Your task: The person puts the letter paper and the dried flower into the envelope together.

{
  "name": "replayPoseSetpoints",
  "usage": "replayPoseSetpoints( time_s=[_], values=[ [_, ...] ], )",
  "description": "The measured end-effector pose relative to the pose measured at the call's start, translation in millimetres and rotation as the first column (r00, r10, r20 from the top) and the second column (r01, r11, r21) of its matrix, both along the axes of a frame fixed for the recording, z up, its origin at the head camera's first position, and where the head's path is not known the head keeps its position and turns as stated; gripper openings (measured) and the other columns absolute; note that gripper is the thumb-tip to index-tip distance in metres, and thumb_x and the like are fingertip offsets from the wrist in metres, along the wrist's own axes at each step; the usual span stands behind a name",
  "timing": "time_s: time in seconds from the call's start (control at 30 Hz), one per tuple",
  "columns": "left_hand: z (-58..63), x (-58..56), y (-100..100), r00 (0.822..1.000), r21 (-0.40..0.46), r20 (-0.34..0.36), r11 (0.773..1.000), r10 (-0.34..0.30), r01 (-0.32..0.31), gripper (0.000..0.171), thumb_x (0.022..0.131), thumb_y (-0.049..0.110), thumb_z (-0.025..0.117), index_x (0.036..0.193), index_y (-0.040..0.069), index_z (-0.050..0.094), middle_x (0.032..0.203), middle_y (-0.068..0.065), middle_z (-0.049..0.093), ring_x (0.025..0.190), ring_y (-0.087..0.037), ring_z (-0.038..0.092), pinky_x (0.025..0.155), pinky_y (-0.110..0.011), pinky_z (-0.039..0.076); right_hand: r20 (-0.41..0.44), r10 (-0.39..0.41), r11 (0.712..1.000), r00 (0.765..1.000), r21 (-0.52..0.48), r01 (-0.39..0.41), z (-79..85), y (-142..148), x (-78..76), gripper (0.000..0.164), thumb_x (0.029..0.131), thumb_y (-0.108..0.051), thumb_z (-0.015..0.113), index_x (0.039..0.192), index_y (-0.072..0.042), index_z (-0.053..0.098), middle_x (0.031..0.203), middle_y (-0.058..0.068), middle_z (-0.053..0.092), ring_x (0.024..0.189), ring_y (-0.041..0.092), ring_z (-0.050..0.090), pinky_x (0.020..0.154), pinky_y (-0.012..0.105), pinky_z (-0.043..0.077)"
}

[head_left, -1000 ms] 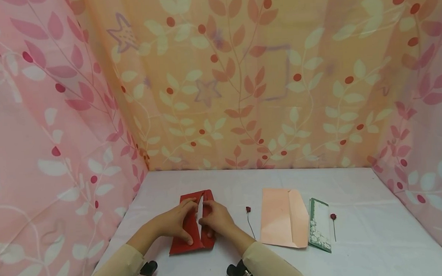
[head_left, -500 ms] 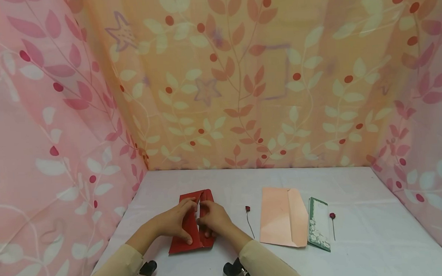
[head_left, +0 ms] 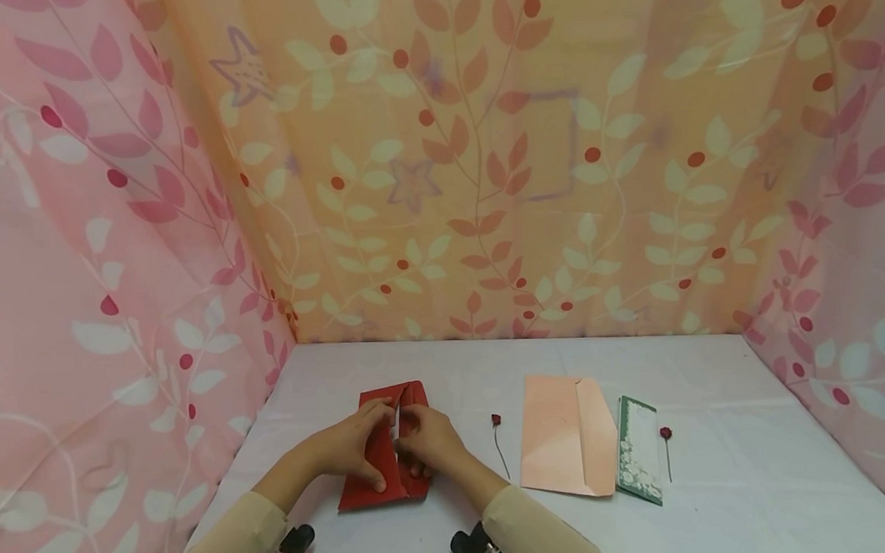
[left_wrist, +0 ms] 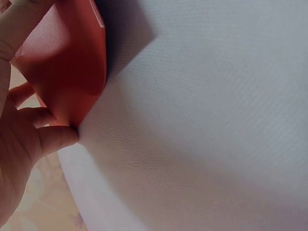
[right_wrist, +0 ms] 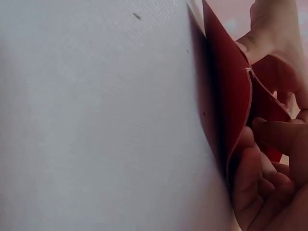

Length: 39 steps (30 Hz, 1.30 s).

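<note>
A red envelope (head_left: 380, 459) lies on the table at the left, its flap (head_left: 418, 483) folded out to the right. At its mouth shows a thin white strip, perhaps a card edge (head_left: 398, 423). My left hand (head_left: 349, 444) spans the envelope's body and holds it, thumb near the lower edge, fingers by the mouth. My right hand (head_left: 432, 440) is at the mouth with curled fingers. In the right wrist view those fingers (right_wrist: 248, 178) curl at the red paper's edge, the thumb toward the gap. What the fingertips touch inside is hidden.
A pink envelope (head_left: 552, 438) lies right of the hands, beside a green-bordered floral card (head_left: 638, 450). One dried rose (head_left: 497, 421) lies left of the pink envelope, another rose (head_left: 666, 434) right of the card. Patterned curtains (head_left: 436, 160) enclose the white table (head_left: 736, 428).
The white strip at the red envelope's mouth has become narrower as my right fingers moved slightly left. My left hand stays in place.
</note>
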<state>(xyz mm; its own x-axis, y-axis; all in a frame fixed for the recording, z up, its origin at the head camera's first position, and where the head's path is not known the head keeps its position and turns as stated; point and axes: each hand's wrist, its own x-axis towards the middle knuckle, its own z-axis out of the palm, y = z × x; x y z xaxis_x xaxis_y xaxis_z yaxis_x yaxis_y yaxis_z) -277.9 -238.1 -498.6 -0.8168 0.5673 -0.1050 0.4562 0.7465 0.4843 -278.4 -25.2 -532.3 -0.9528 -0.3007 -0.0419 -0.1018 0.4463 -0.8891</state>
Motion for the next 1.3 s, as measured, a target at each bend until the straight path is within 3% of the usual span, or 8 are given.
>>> replayPoseSetpoints(
  time_s=[0.2,0.5,1.03,1.3],
  values=[
    [-0.7,-0.1,0.7,1.000,-0.025,-0.013,1.000,0.007,-0.007,0.100,0.062,0.060,0.093,0.141,0.025,0.042,0.166,-0.005,0.026,0.142,-0.029,0.042,0.103,-0.051,0.053,-0.050,0.026,0.999,0.998,-0.021,-0.027,9.3,5.4,5.1,0.058,0.086,-0.015,0.081,0.138,-0.005,0.057,0.064,0.000,0.065,0.045,0.016,0.060,0.039,0.031,0.051],
    [-0.8,0.7,2.0,1.000,-0.013,-0.004,1.000,0.008,-0.008,0.100,0.061,0.061,0.092,0.140,0.025,0.042,0.165,-0.005,0.026,0.142,-0.030,0.040,0.101,-0.051,0.054,-0.166,0.023,0.996,0.986,0.086,-0.008,22.3,18.3,11.9,0.048,0.085,-0.014,0.080,0.130,-0.006,0.065,0.070,-0.007,0.064,0.059,0.008,0.059,0.051,0.026,0.050],
    [-1.1,-0.5,1.4,1.000,-0.006,-0.003,1.000,0.003,-0.003,0.097,0.059,0.063,0.092,0.135,0.027,0.044,0.165,-0.004,0.026,0.144,-0.030,0.038,0.105,-0.053,0.051,-0.192,0.027,0.994,0.981,0.107,-0.006,47.5,42.4,28.0,0.046,0.087,-0.018,0.078,0.130,-0.008,0.065,0.078,-0.008,0.071,0.056,0.007,0.063,0.052,0.027,0.052],
    [-0.7,0.1,1.2,1.000,0.003,0.014,1.000,0.007,-0.007,0.096,0.061,0.060,0.093,0.136,0.025,0.045,0.166,-0.004,0.025,0.146,-0.032,0.035,0.103,-0.053,0.053,-0.271,0.007,0.986,0.963,0.164,0.039,52.1,55.5,31.6,0.040,0.087,-0.021,0.079,0.125,-0.014,0.069,0.081,-0.012,0.072,0.067,0.004,0.062,0.059,0.027,0.051]
  ],
)
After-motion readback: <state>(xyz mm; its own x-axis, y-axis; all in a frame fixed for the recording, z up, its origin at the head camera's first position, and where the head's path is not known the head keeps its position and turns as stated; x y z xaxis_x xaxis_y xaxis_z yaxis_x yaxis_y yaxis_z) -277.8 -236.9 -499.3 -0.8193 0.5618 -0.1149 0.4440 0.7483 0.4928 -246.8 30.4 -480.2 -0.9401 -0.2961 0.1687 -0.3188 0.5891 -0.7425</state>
